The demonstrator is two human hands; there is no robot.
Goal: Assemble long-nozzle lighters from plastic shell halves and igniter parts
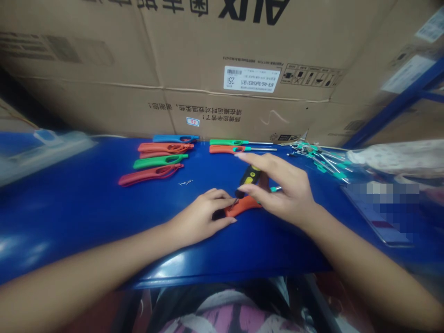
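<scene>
My left hand [208, 215] is closed on the handle end of an orange long-nosed lighter [243, 206] lying on the blue table. Its fingertips pinch near a small dark part, too small to make out. In my right hand [287, 187] is a short screwdriver [249, 179] with a black and yellow handle, tilted over the lighter. The screwdriver's tip is hidden by my left fingers. Past the right hand a bit of the lighter's turquoise part [275, 189] shows. A few tiny screws or pins [186, 182] lie beyond my left hand.
Several coloured lighter shells [152, 174] lie at the back left. Two lighters with metal rods [243, 149] lie at back centre. A pile of turquoise parts with rods [324, 159] and a phone [378, 215] are on the right. A large carton [194, 69] stands behind.
</scene>
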